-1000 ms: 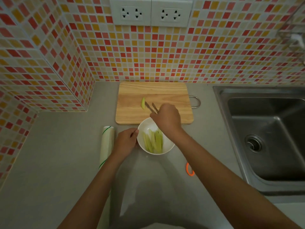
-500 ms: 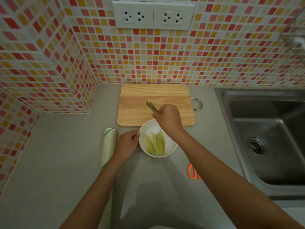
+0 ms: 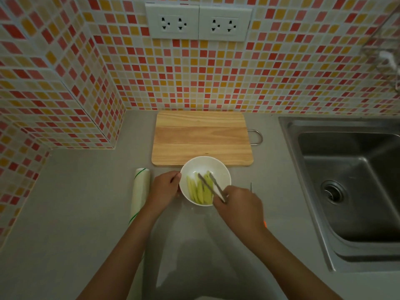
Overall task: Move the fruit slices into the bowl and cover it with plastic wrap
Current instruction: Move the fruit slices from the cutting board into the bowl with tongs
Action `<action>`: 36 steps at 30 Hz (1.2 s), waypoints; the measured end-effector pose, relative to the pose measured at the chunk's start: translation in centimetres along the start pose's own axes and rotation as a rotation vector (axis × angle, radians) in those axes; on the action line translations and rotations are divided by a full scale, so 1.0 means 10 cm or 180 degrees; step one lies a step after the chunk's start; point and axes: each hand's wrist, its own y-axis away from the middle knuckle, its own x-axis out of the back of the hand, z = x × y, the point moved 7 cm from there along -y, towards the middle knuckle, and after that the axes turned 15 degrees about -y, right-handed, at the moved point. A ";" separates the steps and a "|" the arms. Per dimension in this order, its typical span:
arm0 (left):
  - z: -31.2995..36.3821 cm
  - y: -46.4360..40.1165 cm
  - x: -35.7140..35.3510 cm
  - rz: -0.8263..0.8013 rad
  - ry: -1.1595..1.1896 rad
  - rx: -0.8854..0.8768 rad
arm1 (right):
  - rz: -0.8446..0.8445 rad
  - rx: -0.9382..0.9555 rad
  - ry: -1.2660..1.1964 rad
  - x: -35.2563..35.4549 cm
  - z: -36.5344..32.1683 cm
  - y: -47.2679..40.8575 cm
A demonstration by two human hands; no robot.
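Your last fruit slice has left the cutting board (image 3: 201,137) and now lies with the other fruit slices (image 3: 200,189) in the bowl (image 3: 223,169), just in front of the board. Your right hand (image 3: 238,204) grips the tongs (image 3: 211,187), tips slightly apart over the slices; your left hand (image 3: 164,188) holds the bowl's rim with curled fingers. Transfer looks finished, so next set down the tongs and reach for the plastic wrap roll (image 3: 140,191), left of the bowl.

Steel sink (image 3: 350,191) — twin wall sockets (image 3: 198,23)
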 end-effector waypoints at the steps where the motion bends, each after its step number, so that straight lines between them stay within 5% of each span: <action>1: -0.01 -0.01 0.00 -0.0007 0.0029 0.0024 | 0.0186 -0.0030 -0.0162 0.09 0.01 -0.07; 5: -0.01 0.00 -0.01 0.0020 0.0010 0.0000 | 0.0693 -0.0422 -0.0744 0.36 0.20 -0.63; 16: -0.01 -0.03 -0.01 -0.0018 0.0019 -0.0037 | 0.0612 -0.0713 0.0078 -0.01 0.35 -1.89; 28: -0.01 -0.04 0.00 -0.0020 -0.0019 -0.0068 | 0.0601 -0.0684 0.0129 0.00 0.40 -1.85; 32: 0.00 -0.01 0.02 0.0021 0.0002 -0.0091 | 0.0760 -0.0390 -0.0413 0.08 0.40 -1.49; 36: -0.02 0.03 0.02 -0.0019 0.0064 -0.0073 | 0.0366 -0.0334 -0.1058 -0.12 0.57 -0.92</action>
